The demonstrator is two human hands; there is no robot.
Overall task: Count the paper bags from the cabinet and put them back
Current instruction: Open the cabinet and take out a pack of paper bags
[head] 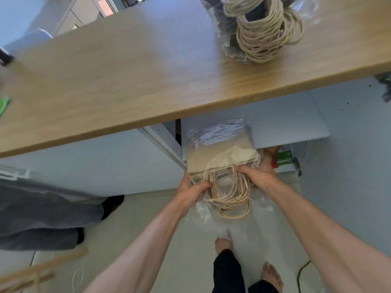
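Observation:
A stack of flat brown paper bags (pixel 224 153) in a clear plastic wrap hangs below the counter edge, at the open cabinet (pixel 281 125). Their beige rope handles (pixel 228 195) dangle toward me. My left hand (pixel 190 189) grips the stack's left end at the handles. My right hand (pixel 260 174) grips the right end, thumb on top. A second bundle of bags with rope handles (pixel 264 32), also in plastic, lies on the wooden counter (pixel 127 81) at the back right.
The white cabinet door (pixel 285 121) stands open to the right, with green and red items (pixel 283 159) inside. Another person's dark-trousered legs (pixel 42 216) are at the left. My bare feet (pixel 273 275) stand on the tiled floor. A black cable (pixel 302 271) lies at the right.

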